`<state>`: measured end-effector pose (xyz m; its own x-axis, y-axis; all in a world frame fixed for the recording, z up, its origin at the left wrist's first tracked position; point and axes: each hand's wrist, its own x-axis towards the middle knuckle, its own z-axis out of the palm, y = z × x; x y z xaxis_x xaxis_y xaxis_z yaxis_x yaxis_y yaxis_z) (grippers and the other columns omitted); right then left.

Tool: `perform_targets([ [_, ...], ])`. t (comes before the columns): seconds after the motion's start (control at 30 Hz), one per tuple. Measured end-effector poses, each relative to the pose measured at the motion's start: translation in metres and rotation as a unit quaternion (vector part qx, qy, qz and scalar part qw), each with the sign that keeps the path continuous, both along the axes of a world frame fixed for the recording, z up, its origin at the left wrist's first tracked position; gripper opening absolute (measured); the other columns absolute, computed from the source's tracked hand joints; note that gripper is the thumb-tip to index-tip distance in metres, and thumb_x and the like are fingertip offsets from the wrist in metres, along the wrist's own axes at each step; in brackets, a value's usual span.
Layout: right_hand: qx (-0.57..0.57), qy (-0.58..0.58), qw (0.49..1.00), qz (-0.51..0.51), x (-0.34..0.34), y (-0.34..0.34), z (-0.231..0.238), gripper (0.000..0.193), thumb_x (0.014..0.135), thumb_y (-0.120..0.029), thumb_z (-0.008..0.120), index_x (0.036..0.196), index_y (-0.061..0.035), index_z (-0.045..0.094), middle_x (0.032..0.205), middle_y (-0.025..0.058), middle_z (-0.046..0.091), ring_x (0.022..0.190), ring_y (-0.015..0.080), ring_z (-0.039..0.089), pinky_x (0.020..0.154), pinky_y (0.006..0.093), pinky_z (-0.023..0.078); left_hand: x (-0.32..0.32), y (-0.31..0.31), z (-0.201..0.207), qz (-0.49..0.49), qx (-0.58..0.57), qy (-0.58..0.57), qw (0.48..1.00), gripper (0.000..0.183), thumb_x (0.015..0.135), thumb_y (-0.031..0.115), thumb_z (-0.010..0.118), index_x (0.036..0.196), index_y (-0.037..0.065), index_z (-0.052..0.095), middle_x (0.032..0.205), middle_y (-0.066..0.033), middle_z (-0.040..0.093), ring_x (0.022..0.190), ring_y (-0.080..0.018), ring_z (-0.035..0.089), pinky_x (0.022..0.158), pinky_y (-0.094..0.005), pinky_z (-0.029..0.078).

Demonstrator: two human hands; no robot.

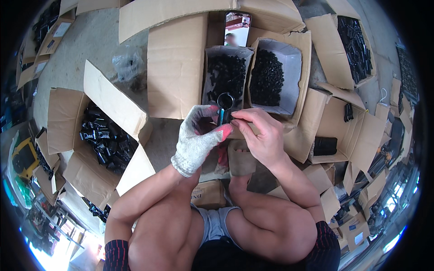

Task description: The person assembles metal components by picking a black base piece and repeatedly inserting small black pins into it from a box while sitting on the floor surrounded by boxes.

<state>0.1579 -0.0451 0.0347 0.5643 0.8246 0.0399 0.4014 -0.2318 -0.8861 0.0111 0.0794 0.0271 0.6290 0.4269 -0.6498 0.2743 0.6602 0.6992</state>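
Observation:
My left hand (196,137), in a grey-white glove with red fingertips, grips a glossy black part with a ring at one end (225,101). The ring points away from me, above the fingers. My bare right hand (262,135) pinches thumb and forefinger together at the right side of that part; whatever sits between these fingertips is too small to make out. Just beyond both hands, one lined tray (247,56) holds small black pieces (221,74). Beside it on the right, a second tray (294,67) is filled with similar small black pieces (267,77).
At left stands an open carton (68,119) heaped with glossy black parts (106,140). A phone (237,29) leans behind the trays. To the right are a carton (355,131) with a few black pieces and, farther off, another carton (332,49) full of black parts.

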Motion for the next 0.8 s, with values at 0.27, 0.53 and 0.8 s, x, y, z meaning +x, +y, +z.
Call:
perform_targets([
  [0.27, 0.038, -0.014, 0.999, -0.027, -0.005, -0.003, -0.006, 0.018, 0.084, 0.005, 0.077, 0.101, -0.0011, 0.074, 0.096, 0.0121, 0.074, 0.084, 0.0253, 0.072, 0.071, 0.0339, 0.057, 0.001, 0.000, 0.002, -0.009, 0.011, 0.014, 1.000, 0.047, 0.087, 0.009, 0.084, 0.126, 0.004, 0.059, 0.104, -0.0034, 0.071, 0.087, -0.0077, 0.066, 0.069, -0.0213, 0.053],
  [0.53, 0.029, 0.010, 0.998, -0.061, -0.014, 0.000, -0.008, 0.016, 0.085, 0.003, 0.078, 0.101, -0.0006, 0.075, 0.096, 0.0120, 0.074, 0.083, 0.0238, 0.073, 0.069, 0.0315, 0.057, 0.002, -0.001, 0.001, -0.005, 0.039, 0.027, 0.999, 0.045, 0.090, 0.011, 0.083, 0.127, 0.004, 0.059, 0.098, -0.0027, 0.072, 0.080, -0.0060, 0.064, 0.065, -0.0209, 0.050],
  [0.8, 0.041, -0.086, 0.995, -0.030, -0.012, -0.002, -0.009, 0.018, 0.084, 0.003, 0.078, 0.101, -0.0023, 0.076, 0.097, 0.0105, 0.075, 0.083, 0.0238, 0.072, 0.070, 0.0325, 0.058, 0.003, -0.002, -0.003, -0.001, 0.020, 0.010, 1.000, 0.040, 0.093, 0.014, 0.079, 0.127, 0.004, 0.059, 0.097, -0.0039, 0.072, 0.081, -0.0067, 0.065, 0.063, -0.0216, 0.050],
])
